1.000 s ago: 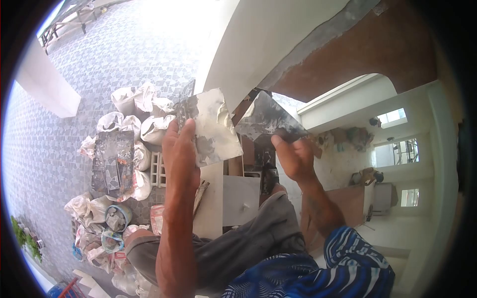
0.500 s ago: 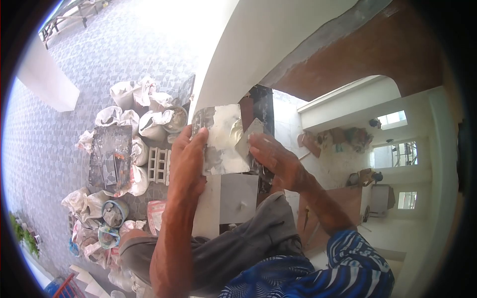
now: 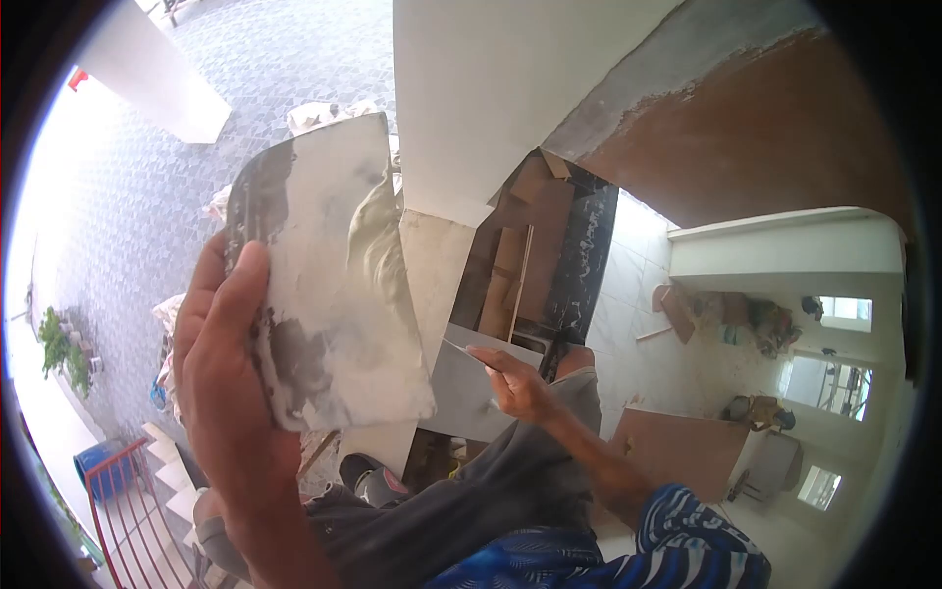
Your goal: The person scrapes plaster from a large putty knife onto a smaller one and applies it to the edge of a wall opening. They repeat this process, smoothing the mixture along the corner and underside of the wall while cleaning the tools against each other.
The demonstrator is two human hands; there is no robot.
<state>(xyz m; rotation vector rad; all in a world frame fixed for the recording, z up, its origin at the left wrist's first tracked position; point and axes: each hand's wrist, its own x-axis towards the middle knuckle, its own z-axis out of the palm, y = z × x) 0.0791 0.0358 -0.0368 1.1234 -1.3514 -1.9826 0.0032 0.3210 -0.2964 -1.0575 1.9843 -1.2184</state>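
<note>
My left hand (image 3: pixel 224 368) grips the near edge of a flat putty board (image 3: pixel 319 226), thumb on its face. The board is tilted up toward me and smeared with pale putty (image 3: pixel 378 245), which is heaped along its right edge. Lower and to the right, my right hand (image 3: pixel 525 391) is closed around a putty knife (image 3: pixel 469 351) seen nearly edge-on; its handle is mostly hidden by the fingers. The knife is apart from the board.
A white wall corner (image 3: pixel 476 108) rises just ahead. Beside it stands a dark box-like piece (image 3: pixel 594 236) with brown boards (image 3: pixel 505 265). A grey panel (image 3: pixel 471 393) is near my knees. At left lies paved ground (image 3: pixel 304 59); a red railing (image 3: pixel 137 520) is lower left.
My left hand has brought the board closer and to the left. My right hand has left the board's face with the knife and moved lower. The view has shifted.
</note>
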